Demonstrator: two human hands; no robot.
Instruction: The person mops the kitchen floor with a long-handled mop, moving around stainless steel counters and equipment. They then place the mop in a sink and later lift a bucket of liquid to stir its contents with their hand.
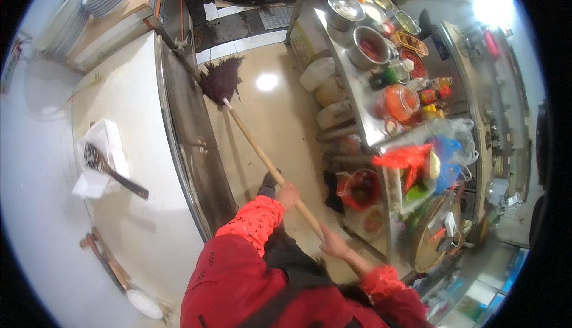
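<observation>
A mop [262,155] with a long wooden handle slants across the middle of the floor. Its dark purple mop head [221,79] rests on the tan floor tiles, spread against the base of the cabinet on the left. My left hand [288,196] is wrapped round the handle about halfway down. Nearer to my body, my right hand [333,241] grips the same handle close to its end. Both of my forearms are in red sleeves.
A white-topped cabinet [128,167] lines the left side, with a slotted spatula [113,170] on it. Along the right runs a steel table [351,78] crowded with pots and jars. Below it stands a red bucket [360,188]. A raised tiled edge [244,43] crosses the far end.
</observation>
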